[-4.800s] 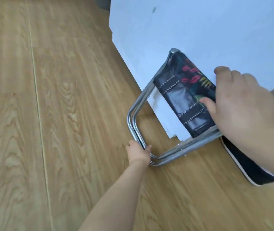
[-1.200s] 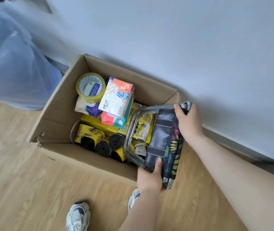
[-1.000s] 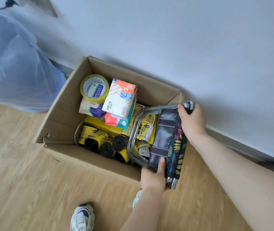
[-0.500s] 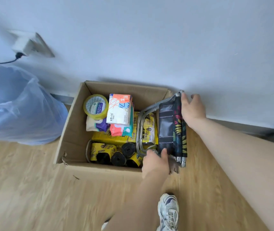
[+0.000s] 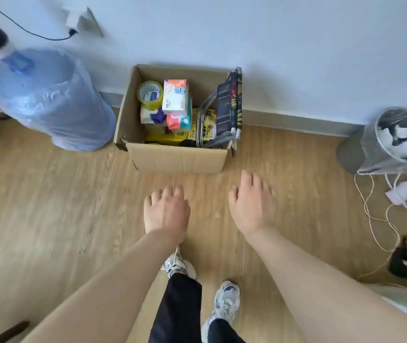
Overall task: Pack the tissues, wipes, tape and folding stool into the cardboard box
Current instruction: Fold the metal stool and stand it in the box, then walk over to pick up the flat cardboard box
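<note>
We see the cardboard box point(image 5: 176, 158) against the wall, holding the tape roll point(image 5: 150, 93), a tissue pack point(image 5: 175, 98), wipes point(image 5: 151, 116) and yellow packets point(image 5: 172, 136). The folding stool point(image 5: 228, 108) stands folded along its right wall. Our left hand point(image 5: 166, 210) and right hand point(image 5: 252, 203) hover empty, fingers loosely spread. A lined bin point(image 5: 395, 142) holds paper scraps.
</note>
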